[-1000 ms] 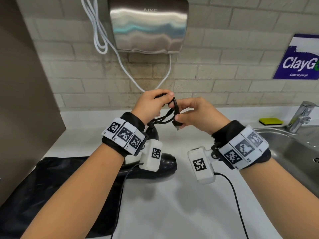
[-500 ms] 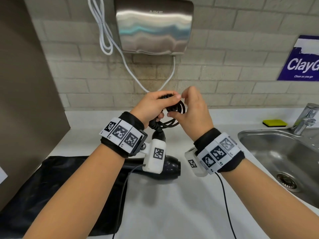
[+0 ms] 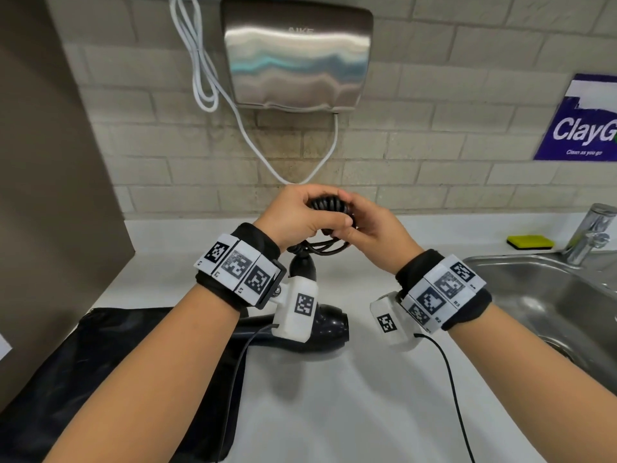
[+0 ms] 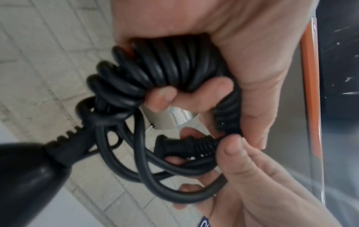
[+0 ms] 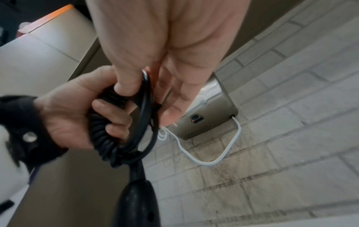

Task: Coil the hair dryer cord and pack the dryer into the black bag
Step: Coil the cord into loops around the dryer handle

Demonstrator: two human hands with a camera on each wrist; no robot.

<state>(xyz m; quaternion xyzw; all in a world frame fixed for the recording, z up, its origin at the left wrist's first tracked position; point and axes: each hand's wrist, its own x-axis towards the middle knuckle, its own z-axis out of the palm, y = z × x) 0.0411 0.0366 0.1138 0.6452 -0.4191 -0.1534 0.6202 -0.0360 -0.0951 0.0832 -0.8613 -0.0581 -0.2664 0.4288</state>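
Head view: both my hands meet at 12 o'clock above the counter, holding the bundled cord of the hair dryer. My left hand has its fingers curled round the tight spiral turns of the cord. My right hand has its thumb and fingers closed on the looser loops; in the left wrist view its fingertips touch the plug, though whether they grip it firmly I cannot tell. The dryer body lies on the counter below my left wrist, its handle rising toward the bundle. The black bag lies flat at 8 o'clock, the dryer's front end resting on its edge.

Risks, as I judge them:

1. The spiral turns are springy. If my left grip slackens, they may spread and undo the coil.
2. The large loops below the bundle hang unsecured. They may slip off my right fingers and drop around the handle.
3. The plug is not tucked in. Left free, it may swing out and snag on the bag's opening during packing.
4. The bag lies collapsed. Both hands are occupied, so freeing one to open it puts the whole bundle on a single grip.
5. The sink at 3 o'clock sits near; a swinging dryer could slide toward it.
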